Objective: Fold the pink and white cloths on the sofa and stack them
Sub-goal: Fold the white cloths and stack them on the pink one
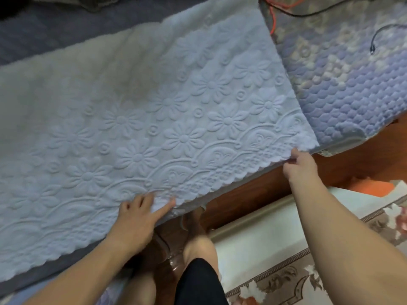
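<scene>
A white cloth (154, 119), thick and embossed with raised daisy shapes, rings and a scalloped border, is seen spread flat along a sofa seat (44, 36) covered in dark grey fabric. Its near edge hangs just over the seat's front. No pink cloth can be made out in this view.

The right hand (301, 166) is seen at the cloth's near right corner, with fingers and thumb pinched on the scalloped hem. The left hand (136, 219) is laid on the same edge further left, its fingers spread and nearly straight, the index finger pressed on the hem; nothing is gripped by it.

Beside the cloth, to the right, a quilted cushion cover (352, 89) in blue-grey with a bubbled, scale-like stitch is touched by the cloth's end. An orange cord (273, 16) and a black cable (378, 34) lie across it. Below, a polished reddish wooden sofa frame (253, 190) and a patterned rug (286, 278) are visible, along with the person's knees.

The fold appears not yet begun. Because only one corner is pinched, the heavy quilted fabric could sag or twist when lifted, so that the edges would meet unevenly. If the left hand is not closed on the hem, that side could be dragged off the seat. The cloth's far end might also be snagged on the cords.
</scene>
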{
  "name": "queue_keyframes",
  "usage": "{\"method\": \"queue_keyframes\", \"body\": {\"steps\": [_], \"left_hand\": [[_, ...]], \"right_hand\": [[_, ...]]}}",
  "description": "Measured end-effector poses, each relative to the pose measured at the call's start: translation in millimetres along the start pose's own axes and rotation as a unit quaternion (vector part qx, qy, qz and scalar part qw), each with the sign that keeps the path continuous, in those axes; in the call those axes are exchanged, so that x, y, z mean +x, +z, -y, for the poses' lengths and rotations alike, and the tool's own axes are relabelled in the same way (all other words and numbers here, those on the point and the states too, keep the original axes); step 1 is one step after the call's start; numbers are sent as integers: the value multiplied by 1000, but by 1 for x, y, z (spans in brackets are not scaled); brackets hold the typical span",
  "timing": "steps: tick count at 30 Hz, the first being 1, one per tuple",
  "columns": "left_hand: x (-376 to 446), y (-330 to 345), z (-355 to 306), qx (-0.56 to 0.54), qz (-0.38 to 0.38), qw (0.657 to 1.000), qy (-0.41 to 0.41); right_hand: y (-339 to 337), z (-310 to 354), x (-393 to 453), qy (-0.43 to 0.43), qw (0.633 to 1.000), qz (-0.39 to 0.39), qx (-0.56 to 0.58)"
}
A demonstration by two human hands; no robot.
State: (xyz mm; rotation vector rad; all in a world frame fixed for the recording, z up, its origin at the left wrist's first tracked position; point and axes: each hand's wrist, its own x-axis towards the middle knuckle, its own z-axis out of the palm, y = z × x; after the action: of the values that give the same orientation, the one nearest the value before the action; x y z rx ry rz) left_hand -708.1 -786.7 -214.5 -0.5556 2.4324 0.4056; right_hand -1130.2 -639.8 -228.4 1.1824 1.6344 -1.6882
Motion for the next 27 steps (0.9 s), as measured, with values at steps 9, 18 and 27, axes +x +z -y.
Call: {"method": "queue_keyframes", "body": {"steps": [9,18,27], "left_hand": [[69,-77,-22,-222,173,959,-17],[126,-113,-29,-173,-142,968,-111],[203,-160,93,-136,-325,908,-227]], "right_hand": [[0,37,20,40,997,48,-48],[1,45,20,-167,951,-190,-178],[196,60,13,-476,691,41,-542]]}}
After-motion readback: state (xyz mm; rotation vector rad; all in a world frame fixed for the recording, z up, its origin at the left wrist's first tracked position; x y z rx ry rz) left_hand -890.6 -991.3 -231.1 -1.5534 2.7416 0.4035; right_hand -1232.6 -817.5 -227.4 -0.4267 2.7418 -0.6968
